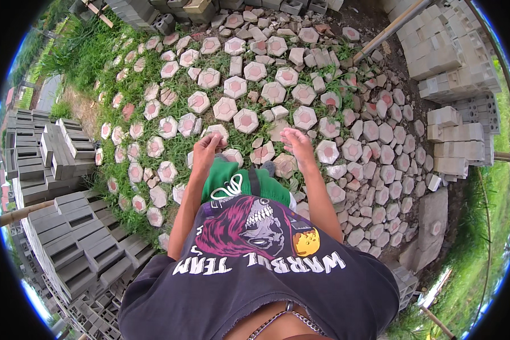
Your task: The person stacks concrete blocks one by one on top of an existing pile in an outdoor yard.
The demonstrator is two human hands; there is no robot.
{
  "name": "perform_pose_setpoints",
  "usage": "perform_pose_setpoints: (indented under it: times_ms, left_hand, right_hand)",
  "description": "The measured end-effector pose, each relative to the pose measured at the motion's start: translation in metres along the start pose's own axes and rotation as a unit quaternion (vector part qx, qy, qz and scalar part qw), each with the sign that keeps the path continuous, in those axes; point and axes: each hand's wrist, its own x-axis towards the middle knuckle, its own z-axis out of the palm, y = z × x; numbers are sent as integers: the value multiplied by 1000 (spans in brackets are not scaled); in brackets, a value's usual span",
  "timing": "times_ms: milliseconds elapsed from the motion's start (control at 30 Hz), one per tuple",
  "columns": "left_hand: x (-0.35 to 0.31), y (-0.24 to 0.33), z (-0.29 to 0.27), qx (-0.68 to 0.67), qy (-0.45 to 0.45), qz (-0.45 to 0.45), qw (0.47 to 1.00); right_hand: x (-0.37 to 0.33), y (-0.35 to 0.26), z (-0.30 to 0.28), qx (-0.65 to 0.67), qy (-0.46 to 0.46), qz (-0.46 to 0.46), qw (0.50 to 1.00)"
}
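Note:
My left hand is raised in front of my green shorts, its fingers curled together. Whatever may be inside those fingers is hidden. To its right, my right hand is held up with fingers slightly bent and apart, and nothing shows in it. The two hands are apart from each other. Beneath and beyond them, hexagonal paving stones with reddish centres lie spread over grass and soil. A pale paver shows just past my left fingertips.
Grey hollow concrete blocks are stacked at the left. Paler block stacks stand at the far right. A slanting pole comes down near them. Pavers lie closer together on the right, with broken pieces farther off.

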Motion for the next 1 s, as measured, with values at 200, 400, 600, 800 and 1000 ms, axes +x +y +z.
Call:
perform_pose_setpoints:
  times_ms: [200,400,600,800,1000]
  left_hand:
    - [55,16,22,-4,2,-57,998]
    - [146,41,44,37,-91,-97,990]
    - [281,112,59,-4,-111,-50,993]
    - [369,182,49,10,-139,-46,989]
    - [436,183,39,36,-125,-70,989]
  right_hand:
    - [32,6,4,45,32,37,998]
    - [74,-3,26,64,71,95,991]
    - [170,-65,61,6,94,66,993]
    - [240,-147,80,22,123,24,992]
    - [263,-183,77,40,168,49,984]
